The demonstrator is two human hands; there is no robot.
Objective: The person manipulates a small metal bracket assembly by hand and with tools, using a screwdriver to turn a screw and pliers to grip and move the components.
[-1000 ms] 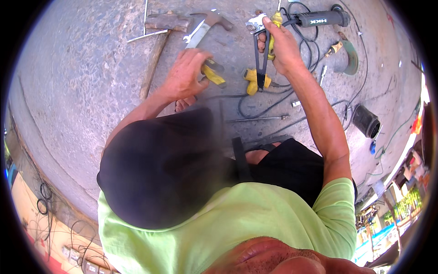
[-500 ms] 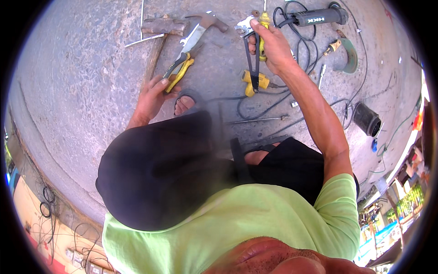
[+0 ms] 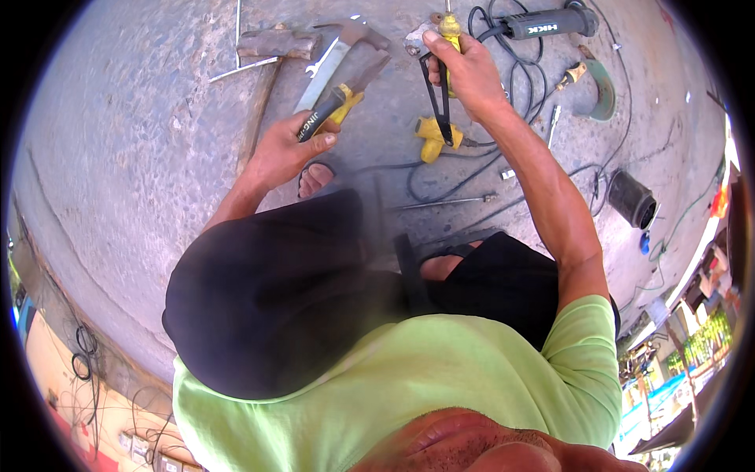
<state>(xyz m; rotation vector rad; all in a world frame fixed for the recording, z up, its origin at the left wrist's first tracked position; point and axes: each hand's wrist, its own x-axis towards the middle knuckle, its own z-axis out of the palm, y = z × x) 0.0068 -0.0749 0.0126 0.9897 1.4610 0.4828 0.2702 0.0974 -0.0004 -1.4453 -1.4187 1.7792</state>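
My left hand (image 3: 287, 149) is closed around a tool with a black and yellow handle (image 3: 322, 114). A dull grey, blurred blade-like end (image 3: 370, 72) points up and away from it; its exact kind is unclear. Just beyond lie a hammer (image 3: 358, 31) and a silver wrench (image 3: 318, 72). My right hand (image 3: 472, 75) grips a yellow-handled screwdriver (image 3: 450, 27), its metal shaft pointing away from me. Against the same fingers hangs a narrow black triangular frame (image 3: 437, 102), its lower tip over a yellow plug connector (image 3: 432, 141).
A wooden mallet (image 3: 275, 46) lies at the far left beside thin metal rods (image 3: 244, 69). An angle grinder (image 3: 550, 23) with a looped black cord rests at the far right. Nearby are a curved green piece (image 3: 603, 93) and a black cylinder (image 3: 631, 200).
My left hand has moved up and right and now holds the black and yellow handle higher, lifting and turning it. My right hand has barely shifted.
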